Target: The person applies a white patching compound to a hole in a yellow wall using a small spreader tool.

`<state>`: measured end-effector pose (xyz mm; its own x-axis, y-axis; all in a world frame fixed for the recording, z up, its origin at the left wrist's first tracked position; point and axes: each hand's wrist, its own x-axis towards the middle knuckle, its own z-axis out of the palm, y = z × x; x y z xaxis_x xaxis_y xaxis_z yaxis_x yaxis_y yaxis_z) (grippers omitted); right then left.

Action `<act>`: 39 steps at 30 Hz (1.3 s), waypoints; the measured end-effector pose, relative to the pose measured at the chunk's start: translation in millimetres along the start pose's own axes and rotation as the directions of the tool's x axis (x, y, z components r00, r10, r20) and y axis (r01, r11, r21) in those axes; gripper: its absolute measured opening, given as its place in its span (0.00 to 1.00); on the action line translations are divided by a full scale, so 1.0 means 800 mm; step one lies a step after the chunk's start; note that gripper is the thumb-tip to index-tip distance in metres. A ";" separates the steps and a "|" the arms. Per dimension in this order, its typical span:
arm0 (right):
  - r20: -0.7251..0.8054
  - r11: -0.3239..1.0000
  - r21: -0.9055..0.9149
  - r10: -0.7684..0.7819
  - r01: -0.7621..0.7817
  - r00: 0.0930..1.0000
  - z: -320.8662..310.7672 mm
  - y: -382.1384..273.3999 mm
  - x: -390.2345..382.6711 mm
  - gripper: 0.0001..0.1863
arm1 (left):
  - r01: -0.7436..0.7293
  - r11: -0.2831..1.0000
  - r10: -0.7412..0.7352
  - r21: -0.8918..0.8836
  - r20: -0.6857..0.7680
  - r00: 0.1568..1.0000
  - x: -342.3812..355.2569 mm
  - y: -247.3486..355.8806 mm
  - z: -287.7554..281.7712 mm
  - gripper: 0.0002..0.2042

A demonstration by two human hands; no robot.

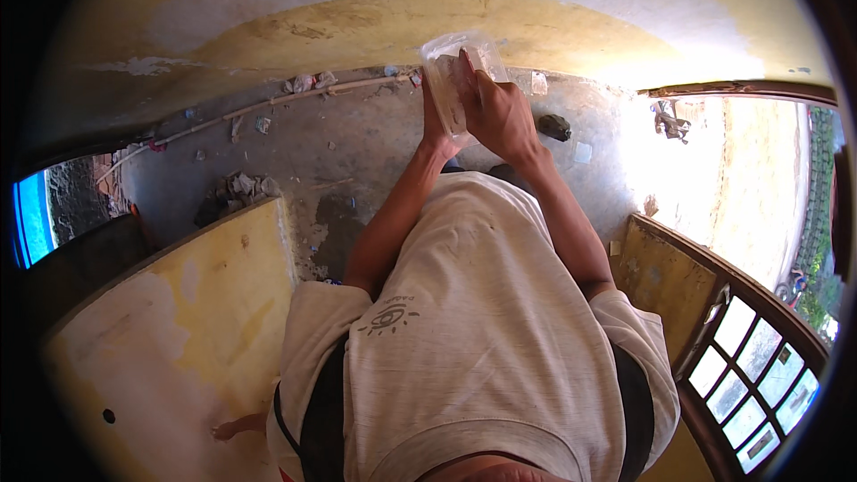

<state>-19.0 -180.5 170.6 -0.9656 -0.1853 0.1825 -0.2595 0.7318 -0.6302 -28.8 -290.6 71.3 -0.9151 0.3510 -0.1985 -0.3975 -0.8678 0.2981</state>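
A clear plastic container [442, 71] with whitish residue is held up in front of the yellow and white wall. My left hand [439, 129] is closed around its left side, fingers partly hidden behind it. Over the container's right side is my right hand [498, 112], fingers curled, with a narrow reddish shape at the top; whether that is a finger or a held item I cannot make out.
Concrete floor [339, 134] bears scraps, a long pole [268, 103] along the wall and a dark lump [555, 127]. A yellow partition [170, 303] stands at left, with a brown shape [234, 428] I cannot identify. A bright doorway and paned door [719, 353] are at right.
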 end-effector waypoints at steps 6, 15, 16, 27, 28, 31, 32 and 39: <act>-0.040 0.999 0.032 0.021 -0.019 0.999 -0.018 -0.008 0.009 0.07 | -0.040 0.999 0.039 0.005 0.024 0.999 0.003 0.004 0.009 0.33; -0.063 1.000 -0.024 -0.004 0.003 0.998 0.024 -0.003 0.002 0.08 | -0.022 0.996 0.024 0.088 -0.018 1.000 -0.003 -0.003 0.009 0.36; -0.070 0.999 -0.027 0.015 -0.017 0.997 0.022 -0.003 0.003 0.08 | 0.006 1.000 -0.006 0.002 -0.016 1.000 -0.005 -0.002 0.010 0.34; 0.001 0.999 0.040 -0.025 0.025 1.000 0.009 -0.010 -0.002 0.07 | -0.058 0.996 0.060 0.067 -0.028 0.998 -0.003 -0.003 -0.003 0.39; 0.055 0.999 0.027 -0.043 0.041 0.998 0.015 -0.010 -0.004 0.07 | -0.134 0.969 0.152 0.207 -0.071 0.986 -0.003 -0.008 0.000 0.38; 0.040 1.000 -0.018 0.004 -0.003 0.999 0.027 -0.010 -0.002 0.07 | -0.121 0.964 0.138 0.235 -0.057 0.989 -0.007 -0.006 0.000 0.38; 0.039 1.000 -0.017 0.004 -0.004 0.999 0.031 -0.006 -0.001 0.07 | -0.121 0.964 0.138 0.236 -0.057 0.989 -0.008 -0.005 -0.001 0.38; 0.018 0.998 0.058 -0.016 0.015 1.000 0.021 0.001 0.005 0.10 | -0.006 0.999 0.007 -0.034 0.025 1.000 -0.012 -0.002 -0.015 0.35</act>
<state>-23.7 -191.7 158.0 -0.9613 -0.2091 0.1792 -0.2749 0.6899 -0.6697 -18.5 -296.6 61.7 -0.9194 0.3535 -0.1726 -0.3891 -0.8816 0.2672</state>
